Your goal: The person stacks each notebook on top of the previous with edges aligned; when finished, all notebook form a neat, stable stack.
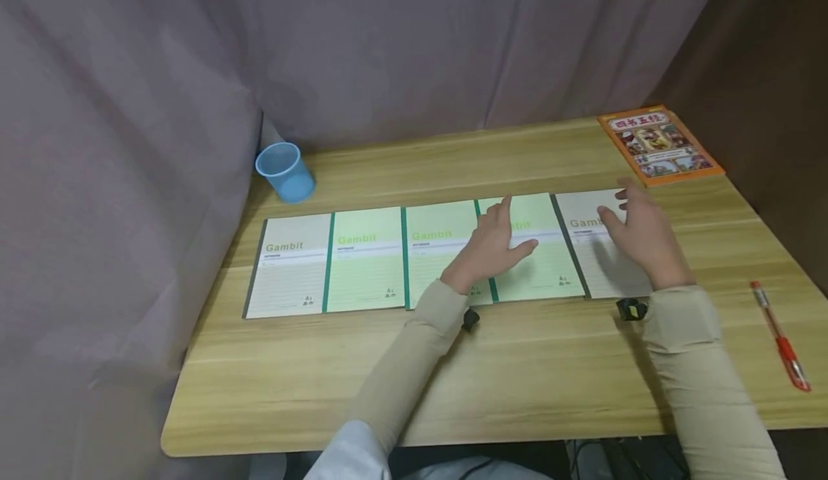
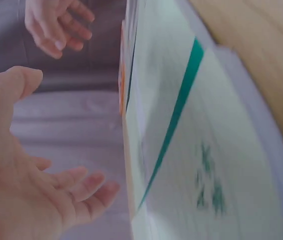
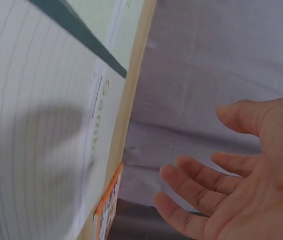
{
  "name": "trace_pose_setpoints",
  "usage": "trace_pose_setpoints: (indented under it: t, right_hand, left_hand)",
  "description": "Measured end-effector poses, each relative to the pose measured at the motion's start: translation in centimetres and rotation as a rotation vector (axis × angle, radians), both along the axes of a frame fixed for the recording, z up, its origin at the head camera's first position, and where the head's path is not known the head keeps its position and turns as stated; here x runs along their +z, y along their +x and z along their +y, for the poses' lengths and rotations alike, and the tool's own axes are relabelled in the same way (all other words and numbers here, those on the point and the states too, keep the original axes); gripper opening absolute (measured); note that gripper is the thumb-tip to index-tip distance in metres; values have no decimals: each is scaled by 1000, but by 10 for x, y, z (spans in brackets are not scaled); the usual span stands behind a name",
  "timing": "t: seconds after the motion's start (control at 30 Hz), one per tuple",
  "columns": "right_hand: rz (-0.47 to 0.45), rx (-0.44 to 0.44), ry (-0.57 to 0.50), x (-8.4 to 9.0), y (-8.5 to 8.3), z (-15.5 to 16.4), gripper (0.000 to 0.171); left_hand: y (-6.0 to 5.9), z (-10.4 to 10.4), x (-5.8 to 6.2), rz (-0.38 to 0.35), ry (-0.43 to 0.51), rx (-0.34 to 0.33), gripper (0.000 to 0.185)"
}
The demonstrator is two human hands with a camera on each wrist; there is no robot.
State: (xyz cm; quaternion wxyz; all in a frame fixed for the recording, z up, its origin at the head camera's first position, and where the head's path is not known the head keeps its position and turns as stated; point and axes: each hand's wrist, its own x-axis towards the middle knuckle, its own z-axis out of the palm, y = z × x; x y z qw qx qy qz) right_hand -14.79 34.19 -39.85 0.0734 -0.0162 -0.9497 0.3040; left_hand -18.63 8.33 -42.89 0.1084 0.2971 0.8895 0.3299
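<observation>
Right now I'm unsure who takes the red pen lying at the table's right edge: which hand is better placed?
Probably the right hand: open, it is on the red pen's side.

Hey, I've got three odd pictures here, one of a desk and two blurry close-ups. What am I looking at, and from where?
A person works with bare hands, no machine. The wide picture comes from a head camera; the close-ups come from cameras on each wrist. On the wooden table lie five notebooks in a row, a blue cup on its side, an orange book and a red pen. The left hand and right hand are open above the right-hand notebooks; neither holds anything.
</observation>
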Motion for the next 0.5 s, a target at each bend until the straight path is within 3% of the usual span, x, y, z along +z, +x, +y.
trace_pose_setpoints:
  t: [0.5]
  right_hand:
    - [-65, -30, -40, 5, 6, 31, 60]
  left_hand:
    - [8, 47, 0, -69, 38, 46, 89]
